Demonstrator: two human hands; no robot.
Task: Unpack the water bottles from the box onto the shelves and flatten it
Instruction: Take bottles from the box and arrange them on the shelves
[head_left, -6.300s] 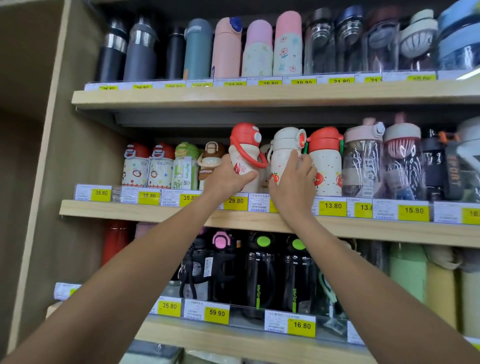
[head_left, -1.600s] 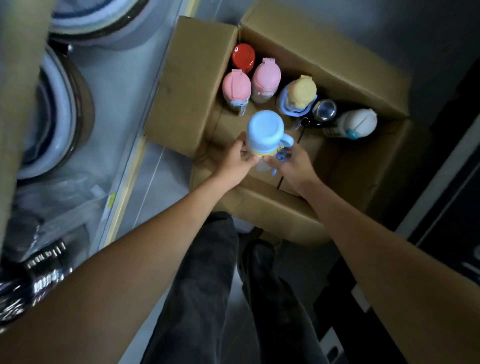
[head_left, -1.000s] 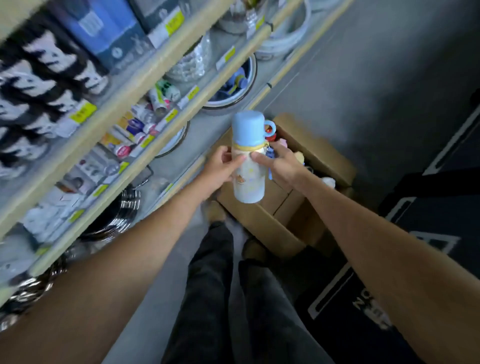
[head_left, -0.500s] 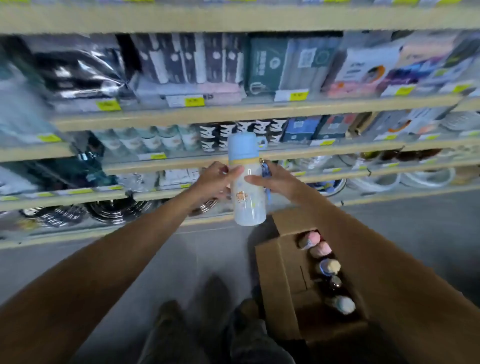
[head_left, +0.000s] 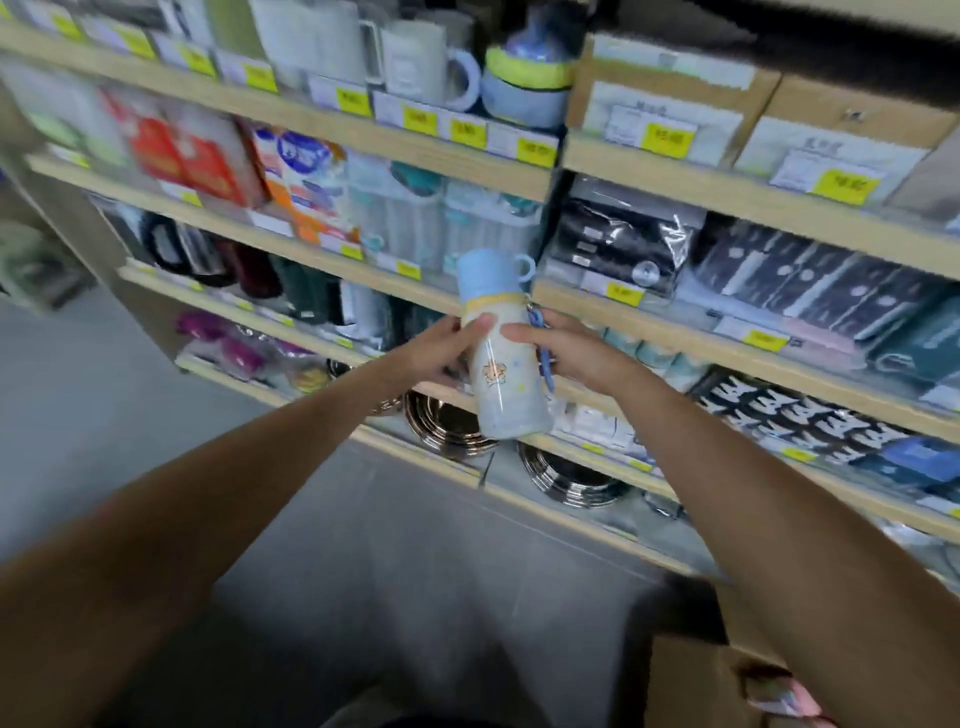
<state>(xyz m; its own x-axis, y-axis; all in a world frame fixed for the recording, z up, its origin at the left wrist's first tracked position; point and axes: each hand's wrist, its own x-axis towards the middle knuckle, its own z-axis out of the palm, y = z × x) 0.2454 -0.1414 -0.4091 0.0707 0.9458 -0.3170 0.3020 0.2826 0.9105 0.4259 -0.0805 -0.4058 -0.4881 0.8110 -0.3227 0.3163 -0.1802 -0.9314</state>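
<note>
Now that I have stood up and turned, the blue bottle (head_left: 501, 358) is no longer down in the box (head_left: 691, 680). It is up in the air in front of the shelves (head_left: 675, 332) and touches none of them. My left grip (head_left: 441, 351) and my right grip (head_left: 569, 348) both hold it, one on each side, with fingers curled round its middle.

Only a corner of the box shows now, near and to the right, with a pink thing (head_left: 792, 699) inside. I think that is another bottle. So one more bottle is out but not put away, and the box cannot be squashed flat yet.

The bottle stands almost straight up. Its long way runs up and down, with the blue cap (head_left: 485, 275) on top and the bottom toward the floor (head_left: 156, 415). The top leans a little left. The small cap handle (head_left: 524, 265) sticks out to the right.
</note>
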